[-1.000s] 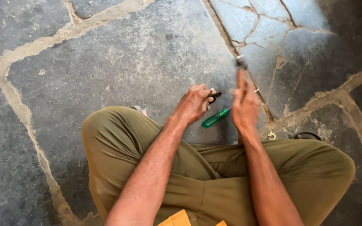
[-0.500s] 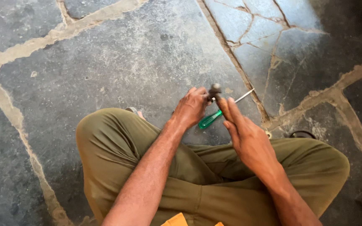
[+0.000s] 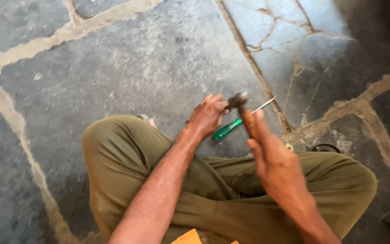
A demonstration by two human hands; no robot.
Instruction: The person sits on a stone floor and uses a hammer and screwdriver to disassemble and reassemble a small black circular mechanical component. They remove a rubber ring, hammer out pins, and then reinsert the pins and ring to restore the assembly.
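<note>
Hammer (image 3: 242, 110), with a dark metal head and a wooden handle, is held in the right hand (image 3: 274, 158), whose grip is clenched around the handle. The head of the hammer is seen just above the stone floor (image 3: 113, 68), right beside the fingertips of the left hand (image 3: 208, 115). The picture is blurred at that spot, so it cannot be told whether the head touches the fingers or something between them.

The left hand is reached forward over the left knee, with its fingers curled in and pinched together at the tips. Something small appears to be pinched there against the floor, but it is too small and too blurred to be told; whether the grip is truly closed on a thing cannot be made out.

A screwdriver (image 3: 238, 124) with a translucent green handle and a thin bright shaft is seen lying on the floor just beyond the hands, its shaft pointed away to the upper right. Part of it is hidden behind the hammer handle.

The person is seated cross-legged on the floor in olive-green trousers (image 3: 127, 153). The floor is made of large grey slabs joined by pale mortar lines. A dark ring-shaped object (image 3: 323, 147) is seen on the floor near the right knee.
</note>
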